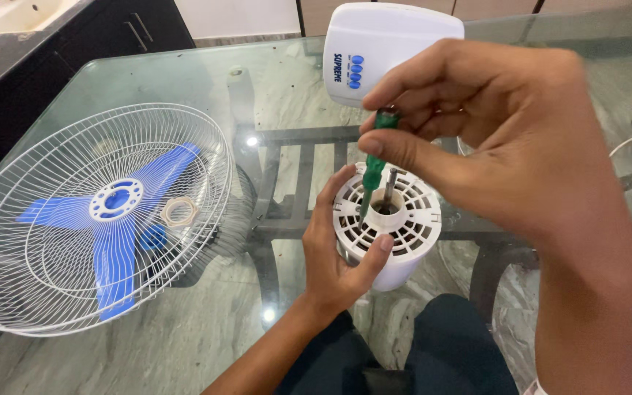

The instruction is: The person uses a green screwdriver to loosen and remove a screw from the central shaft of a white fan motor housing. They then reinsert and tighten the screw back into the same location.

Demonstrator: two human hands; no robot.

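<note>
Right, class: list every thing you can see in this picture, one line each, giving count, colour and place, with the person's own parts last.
Fan motor housing: one, white, vented, near table edge, metal shaft upright in its middle.
Screwdriver: one, green handle, tip down in the housing's face.
Fan base: one, white with blue buttons, far side of table.
Wire fan guard: one, white, lying on the table's left side.
Fan blade: one, blue, three-bladed, lying in the guard.
Ring nut: one, pale, on the guard wires.
Glass table: one, clear, dark frame beneath.
Cabinets: dark, upper left.
Left hand: grip around the housing's side.
Right hand: fingers pinching the screwdriver handle.
</note>
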